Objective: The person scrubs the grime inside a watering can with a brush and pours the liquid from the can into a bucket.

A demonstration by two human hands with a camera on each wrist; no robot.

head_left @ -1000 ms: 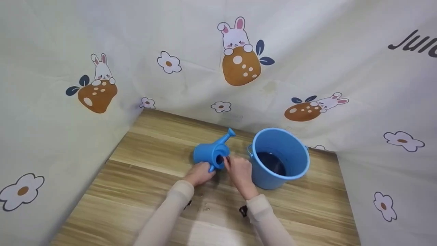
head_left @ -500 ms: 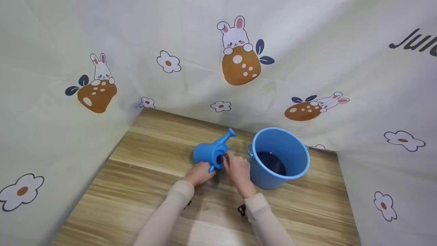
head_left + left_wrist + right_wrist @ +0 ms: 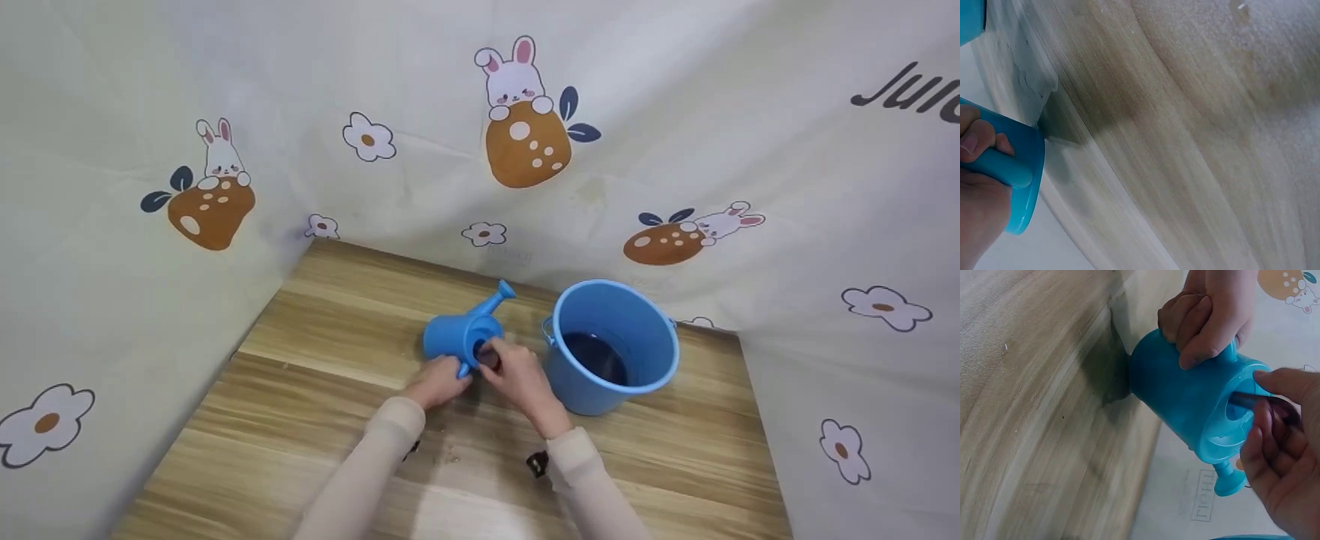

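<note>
A light-blue watering can [image 3: 450, 335] stands on the wooden surface in the head view, its spout pointing to the back right. My left hand [image 3: 439, 381] grips its handle [image 3: 1008, 169], the fingers curled round it in the left wrist view. At the can's round top opening is my right hand [image 3: 519, 371]. Between its thumb and curled fingers, the right wrist view shows a dark, shiny, curved strip-like thing [image 3: 1283, 409], one end reaching into the opening [image 3: 1235, 415]. What the thing is I cannot tell. The can's inside is mostly hidden.
A larger blue bucket [image 3: 577, 394] with dark contents at its bottom stands right of the right hand. Wet spots [image 3: 452, 455] lie on the wooden surface [image 3: 337, 300] near the forearms. A pale cloth wall [image 3: 420, 187] printed with rabbits and flowers closes in the back and sides.
My right hand has stayed at the can's opening, its thumb and fingers shifting and spreading round the dark strip. The left hand, can and bucket have kept their places.
</note>
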